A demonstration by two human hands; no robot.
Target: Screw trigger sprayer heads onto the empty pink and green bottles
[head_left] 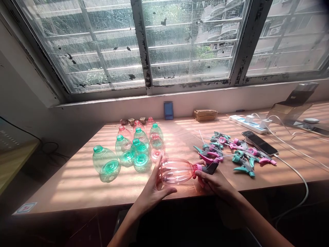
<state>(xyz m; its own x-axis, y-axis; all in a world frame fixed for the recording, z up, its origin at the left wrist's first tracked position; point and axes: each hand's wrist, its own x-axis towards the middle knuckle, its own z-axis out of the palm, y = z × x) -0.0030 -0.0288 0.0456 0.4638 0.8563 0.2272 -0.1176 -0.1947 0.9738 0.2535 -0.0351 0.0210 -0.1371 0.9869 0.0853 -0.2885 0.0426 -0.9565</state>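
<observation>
A clear pink spray bottle (pixel 177 171) lies sideways in the air above the table's front edge, its base to the left. My left hand (pixel 155 187) holds it around the base, fingers behind and thumb below. At the neck, the fingers of my right hand (pixel 210 180) pinch the pink collar of the trigger sprayer (pixel 209 166), which sits on the bottle's mouth. How tightly the collar is screwed on cannot be seen. Left of my hands stand several green bottles (pixel 106 163) and pink bottles (pixel 156 145) without tops. Several loose trigger sprayers (pixel 243 164) lie in a pile on the right.
A smartphone (pixel 259 142) with a white cable lies beside the sprayer pile. Behind it is a power strip (pixel 248 123) with plugs. A brown box (pixel 205 115) and a blue card (pixel 168 110) are at the back, below the window.
</observation>
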